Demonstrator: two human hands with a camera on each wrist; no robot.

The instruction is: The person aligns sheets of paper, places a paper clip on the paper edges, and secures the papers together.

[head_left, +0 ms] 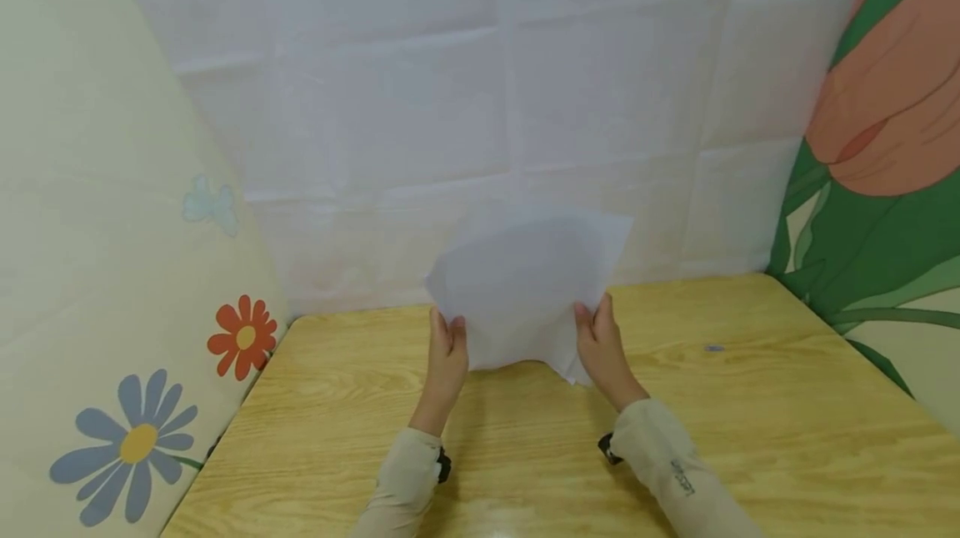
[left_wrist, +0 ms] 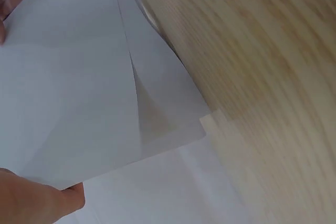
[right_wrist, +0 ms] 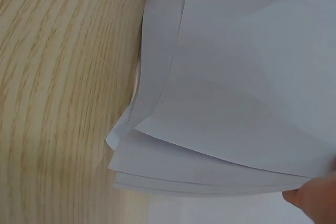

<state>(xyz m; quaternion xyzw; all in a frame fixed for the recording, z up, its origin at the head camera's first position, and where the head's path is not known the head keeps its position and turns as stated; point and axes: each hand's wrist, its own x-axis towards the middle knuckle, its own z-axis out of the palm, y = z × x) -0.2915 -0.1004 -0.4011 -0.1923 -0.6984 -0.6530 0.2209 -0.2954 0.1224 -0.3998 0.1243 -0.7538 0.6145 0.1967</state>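
Note:
Several loose sheets of white paper [head_left: 525,288] are held up above the table between both hands. My left hand [head_left: 447,354] grips the left edge, thumb on the near face. On the opposite edge, my right hand [head_left: 602,350] pinches the sheets the same way. In the right wrist view the sheets [right_wrist: 236,77] are fanned unevenly, their corners out of line. The left wrist view shows the front sheet [left_wrist: 73,77] standing apart from those behind it. Fingers behind the paper are mostly hidden.
A wood-grain table [head_left: 525,455] lies beneath the hands. A small bluish object [head_left: 714,348] rests on its right side. Behind stands a creased white sheet [head_left: 420,104]; flower-patterned panels [head_left: 135,271] flank the table.

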